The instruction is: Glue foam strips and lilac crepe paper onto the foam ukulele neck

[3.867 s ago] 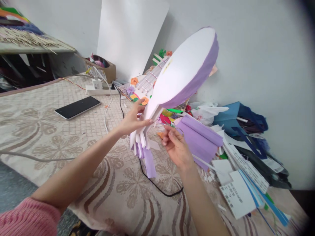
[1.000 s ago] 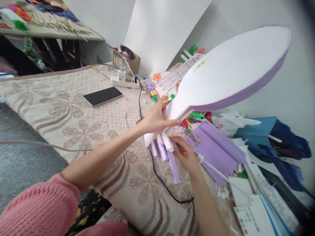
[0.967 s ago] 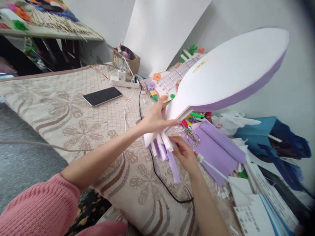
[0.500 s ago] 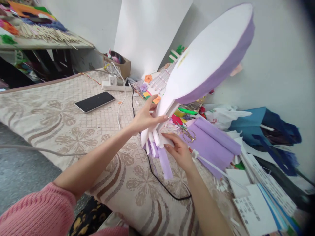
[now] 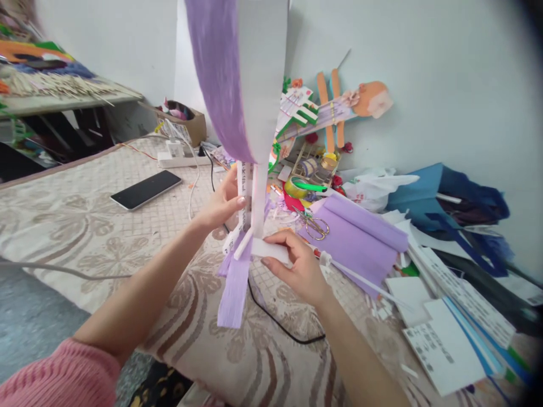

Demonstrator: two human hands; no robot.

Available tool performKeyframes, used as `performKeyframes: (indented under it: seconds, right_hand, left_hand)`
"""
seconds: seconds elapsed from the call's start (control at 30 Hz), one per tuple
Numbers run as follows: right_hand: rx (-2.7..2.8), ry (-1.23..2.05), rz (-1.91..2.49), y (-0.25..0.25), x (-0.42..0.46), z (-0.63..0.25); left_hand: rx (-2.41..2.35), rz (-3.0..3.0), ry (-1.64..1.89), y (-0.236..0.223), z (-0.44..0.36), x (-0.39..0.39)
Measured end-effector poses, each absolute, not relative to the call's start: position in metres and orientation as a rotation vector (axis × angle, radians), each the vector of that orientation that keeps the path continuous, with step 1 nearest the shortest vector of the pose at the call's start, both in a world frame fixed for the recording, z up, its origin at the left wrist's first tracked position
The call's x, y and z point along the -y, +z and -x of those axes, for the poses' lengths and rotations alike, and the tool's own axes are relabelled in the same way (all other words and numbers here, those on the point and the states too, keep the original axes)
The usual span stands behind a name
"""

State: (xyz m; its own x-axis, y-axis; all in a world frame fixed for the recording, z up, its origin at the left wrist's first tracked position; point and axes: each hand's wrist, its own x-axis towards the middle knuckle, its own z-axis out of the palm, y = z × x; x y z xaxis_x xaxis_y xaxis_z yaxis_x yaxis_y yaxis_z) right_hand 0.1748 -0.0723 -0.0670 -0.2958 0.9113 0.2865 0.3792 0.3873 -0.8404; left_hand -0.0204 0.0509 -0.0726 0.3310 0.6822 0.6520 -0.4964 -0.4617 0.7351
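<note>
A person at a cloth-covered table [image 5: 102, 223] holds a white-and-purple piece [image 5: 263, 85] above the near side, its long axis close to upright, its broad part rising out of the frame and its narrow neck [image 5: 259, 209] pointing down. The left hand [image 5: 219, 208] grips that neck from the left, thumb across the near side; its other fingers are partly hidden behind. At the foot of the neck, the right hand [image 5: 303, 271] pinches a white flap [image 5: 272, 250], with the thumb below and the fingers [image 5: 283, 236] above. The flap juts out to the right, lying almost level and dipping slightly toward its outer end, so that its length runs crosswise to the neck. From the right fingers, the neck lies just to the left, a short span of flap between them and apparently untouched by that hand. The right hand is the nearer to the flap, the left the nearer to the neck, slightly higher up. How firmly the flap is joined at its inner end cannot be told. Just left of it, a purple strip [image 5: 235, 297] hangs past the foot, slanting down and left; whether its tip meets the cloth is unclear. Scissors [image 5: 319, 229] lie on purple paper [image 5: 352, 243] beyond the right hand.
</note>
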Motion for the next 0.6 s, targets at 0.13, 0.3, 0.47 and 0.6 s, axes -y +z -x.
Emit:
performKeyframes:
  seconds: [0.13,0.3,0.47,0.6]
  right_hand:
    - [1.837,0.813,1.145,-0.067,0.074,-0.172]
    - [1.750,0.813,1.183,-0.071,0.073,-0.170]
    - [1.751,0.765,1.169,-0.074,0.069,-0.170]
    - [1.748,0.733,1.177,-0.078,0.067,-0.169]
  left_hand:
    - [-0.200,-1.508,1.387,-0.073,0.019,-0.051]
    - [-0.176,-1.518,1.388,-0.075,0.019,-0.051]
    - [-0.192,-1.506,1.379,-0.080,0.019,-0.053]
    - [-0.222,-1.516,1.359,-0.088,0.020,-0.059]
